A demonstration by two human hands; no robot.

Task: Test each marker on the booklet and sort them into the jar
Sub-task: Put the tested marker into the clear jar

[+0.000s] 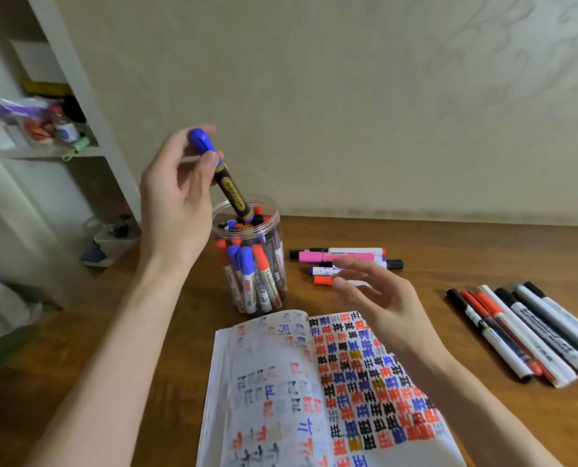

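Observation:
My left hand (176, 190) pinches a blue-capped marker (225, 178) with a black and gold barrel. The marker is tilted, cap up, and its lower end sits in the mouth of the clear plastic jar (274, 230). Several red, blue and black markers fill the jar. My right hand (378, 298) hovers with relaxed fingers above the table, between the jar and a small pile of markers (344, 259), holding nothing. The open booklet (314, 392) lies in front of me, its right page covered with red, blue and black test marks.
A row of slim black, red and grey markers (530, 335) lies on the wooden table (483, 251) at the right. A white shelf unit (44, 129) with clutter stands at the left. A beige wall runs behind the table.

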